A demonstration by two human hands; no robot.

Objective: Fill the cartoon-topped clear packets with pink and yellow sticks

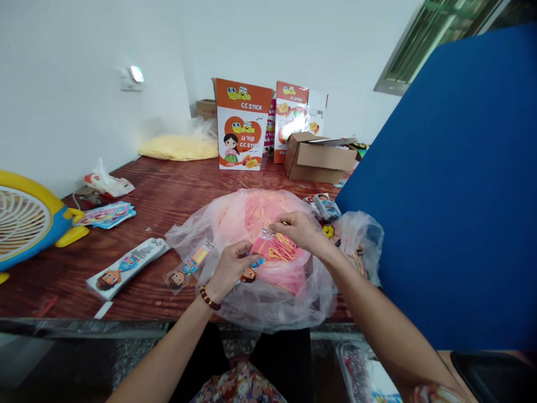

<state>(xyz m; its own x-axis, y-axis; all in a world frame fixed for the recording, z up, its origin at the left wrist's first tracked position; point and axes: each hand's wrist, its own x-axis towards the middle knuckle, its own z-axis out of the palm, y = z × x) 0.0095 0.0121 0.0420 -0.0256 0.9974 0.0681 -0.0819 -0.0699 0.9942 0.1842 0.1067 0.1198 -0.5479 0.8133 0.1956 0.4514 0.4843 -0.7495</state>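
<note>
A small printed packet (260, 245) with pink contents hangs tilted above an open, clear plastic bag (268, 314) of pink and yellow sticks (283, 249). The left hand (229, 266) has its fingers closed on the packet's lower part; the right hand (301, 229) pinches its upper end. Left of the bag, a filled packet (191, 266) and a stack of flat sleeves (126, 268) lie on the bench (168, 187). Behind stand an orange-and-white carton (243, 123) and a brown box (321, 166).
</note>
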